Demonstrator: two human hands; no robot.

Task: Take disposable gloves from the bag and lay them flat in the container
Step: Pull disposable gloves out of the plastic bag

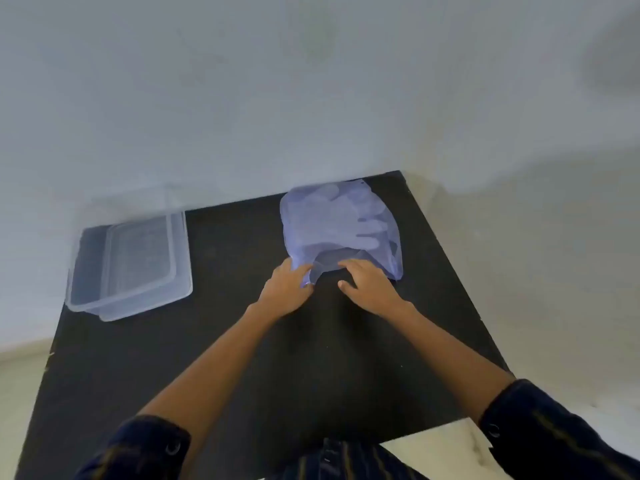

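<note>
At far left on the black table [242, 341], the clear container [131, 268] sits unfilled. Opening is judged underway: the bag's [341, 226] mouth is pinched by the left hand [287, 289]. Loosely spread, the right hand [369, 284] touches the rim; gloves [346, 216] inside must be reached next.

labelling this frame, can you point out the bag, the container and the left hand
bag [341, 223], head view, on its see-through blue side
container [138, 258], head view, on its clear bare floor
left hand [285, 289], head view, on the back of the hand
</note>
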